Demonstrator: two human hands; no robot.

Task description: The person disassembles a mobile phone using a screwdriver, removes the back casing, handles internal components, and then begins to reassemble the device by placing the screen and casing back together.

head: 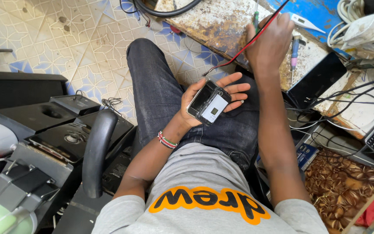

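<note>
My left hand [204, 97] lies palm up over my lap and holds a small black phone [208, 103] with its back open, a white panel showing. A beaded bracelet [167, 140] circles that wrist. My right hand [270, 41] reaches forward to the worn workbench [213, 21], closed around a thin green-handled tool [256, 19] beside a red wire [256, 37]. Whether it also grips the wire I cannot tell.
A pen-like tool [295, 52], a white thermometer-shaped stick [306, 22], a black flat device [314, 80] and tangled cables [351, 97] sit on the bench at right. Black speaker boxes [61, 130] and a chair armrest [96, 151] crowd the left. Patterned floor tiles [78, 43] lie beyond.
</note>
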